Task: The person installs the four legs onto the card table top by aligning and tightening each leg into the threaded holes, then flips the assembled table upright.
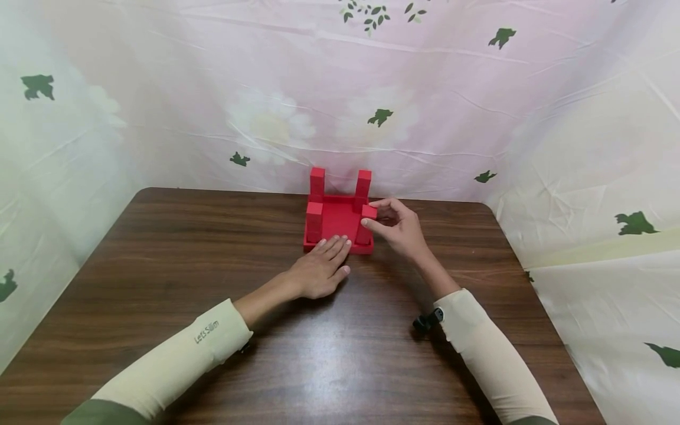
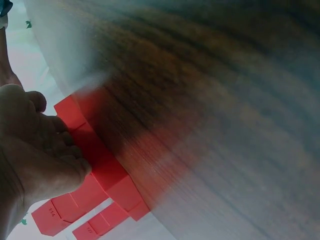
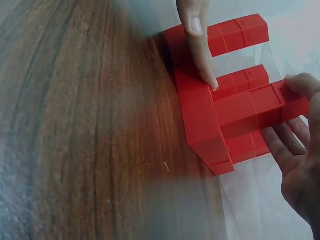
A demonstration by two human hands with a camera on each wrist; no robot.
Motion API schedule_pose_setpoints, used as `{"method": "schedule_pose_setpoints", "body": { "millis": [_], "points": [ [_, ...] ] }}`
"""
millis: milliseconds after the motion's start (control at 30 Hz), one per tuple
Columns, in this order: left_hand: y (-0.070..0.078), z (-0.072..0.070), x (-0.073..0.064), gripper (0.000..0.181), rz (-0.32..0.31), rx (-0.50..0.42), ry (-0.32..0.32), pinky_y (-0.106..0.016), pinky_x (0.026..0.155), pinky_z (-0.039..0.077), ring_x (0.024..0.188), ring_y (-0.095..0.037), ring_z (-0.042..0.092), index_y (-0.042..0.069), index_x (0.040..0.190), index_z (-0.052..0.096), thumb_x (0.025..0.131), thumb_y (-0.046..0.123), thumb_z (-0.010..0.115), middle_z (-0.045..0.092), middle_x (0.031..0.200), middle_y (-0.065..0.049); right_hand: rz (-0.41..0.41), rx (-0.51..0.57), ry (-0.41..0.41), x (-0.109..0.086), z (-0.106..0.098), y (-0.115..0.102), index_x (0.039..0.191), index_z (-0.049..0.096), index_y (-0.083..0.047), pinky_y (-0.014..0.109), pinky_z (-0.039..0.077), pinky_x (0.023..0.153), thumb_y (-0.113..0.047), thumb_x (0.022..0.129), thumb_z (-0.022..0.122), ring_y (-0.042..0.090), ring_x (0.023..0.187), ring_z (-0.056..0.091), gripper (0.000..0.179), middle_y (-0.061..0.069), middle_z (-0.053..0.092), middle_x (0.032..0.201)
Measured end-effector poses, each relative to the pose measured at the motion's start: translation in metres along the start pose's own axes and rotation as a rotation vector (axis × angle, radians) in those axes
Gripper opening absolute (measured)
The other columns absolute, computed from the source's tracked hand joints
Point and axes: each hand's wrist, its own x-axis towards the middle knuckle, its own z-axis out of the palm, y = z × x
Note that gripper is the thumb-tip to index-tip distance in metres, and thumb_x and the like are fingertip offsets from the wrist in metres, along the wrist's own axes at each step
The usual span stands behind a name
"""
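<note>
A shallow red tray (image 1: pixel 340 219) lies on the table with a square red post upright near each corner. My right hand (image 1: pixel 402 231) pinches the top of the front right post (image 1: pixel 369 212) between thumb and fingers. In the right wrist view that post (image 3: pixel 240 111) rises from the tray's front wall (image 3: pixel 200 107), and small dark marks show near its top. My left hand (image 1: pixel 320 270) lies flat, its straight fingertips on the tray's front edge, right of the front left post (image 1: pixel 314 221). The left wrist view shows the palm side of that hand (image 2: pixel 37 155) against the red tray.
Two more red posts, the back left (image 1: pixel 317 183) and the back right (image 1: pixel 363 186), stand close to a patterned cloth backdrop (image 1: pixel 297 77). The dark wooden table (image 1: pixel 186 254) extends to both sides of the tray. A small black device (image 1: pixel 427 321) sits at the right wrist.
</note>
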Motion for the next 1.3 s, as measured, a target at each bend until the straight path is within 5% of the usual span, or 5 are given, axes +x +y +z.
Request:
{"method": "schedule_pose_setpoints", "body": {
  "millis": [533,700,900,1133,1300],
  "points": [
    [-0.008,-0.011,-0.001,0.070,-0.004,-0.240,0.028,-0.052,0.148,0.010,0.180,-0.032,0.009,0.008,0.180,0.020,0.122,0.043,0.038,0.016,0.191,-0.013,0.058,0.055,0.040,-0.011,0.005,-0.004,0.147,0.068,-0.005,0.029,0.062,0.108,-0.013,0.100,0.086,0.014,0.118,0.074,0.052,0.017,0.078,0.135],
    [-0.012,-0.017,-0.010,0.067,0.010,-0.318,0.130,-0.054,0.145,0.024,0.176,-0.032,0.027,0.007,0.177,0.036,0.121,0.043,0.044,0.035,0.186,-0.012,0.140,0.067,0.061,-0.019,0.002,-0.005,0.154,0.065,-0.012,0.020,0.055,0.109,-0.024,0.107,0.078,0.017,0.130,0.069,0.050,0.012,0.073,0.147],
    [-0.020,-0.023,-0.028,0.057,-0.004,-0.396,0.276,-0.056,0.136,0.043,0.163,-0.031,0.053,0.009,0.170,0.051,0.121,0.038,0.050,0.056,0.173,-0.008,0.187,0.170,0.080,-0.024,-0.002,-0.004,0.157,0.061,-0.002,0.021,0.060,0.112,-0.022,0.116,0.065,0.010,0.128,0.073,0.046,0.024,0.069,0.154],
    [-0.029,-0.032,-0.045,0.052,-0.103,-0.542,0.381,-0.060,0.131,0.048,0.157,-0.033,0.057,0.011,0.165,0.059,0.120,0.038,0.053,0.064,0.166,-0.009,0.265,0.205,0.073,-0.029,-0.008,-0.002,0.162,0.054,0.004,0.040,0.060,0.120,-0.028,0.121,0.055,0.035,0.142,0.071,0.052,0.027,0.066,0.158],
    [-0.038,-0.034,-0.051,0.048,-0.170,-0.627,0.451,-0.059,0.127,0.053,0.147,-0.033,0.067,0.011,0.156,0.066,0.121,0.040,0.050,0.073,0.154,-0.011,0.313,0.209,0.069,-0.033,-0.009,-0.002,0.164,0.051,0.003,0.037,0.059,0.120,-0.031,0.122,0.049,0.047,0.148,0.063,0.053,0.030,0.062,0.161]
  ]
}}
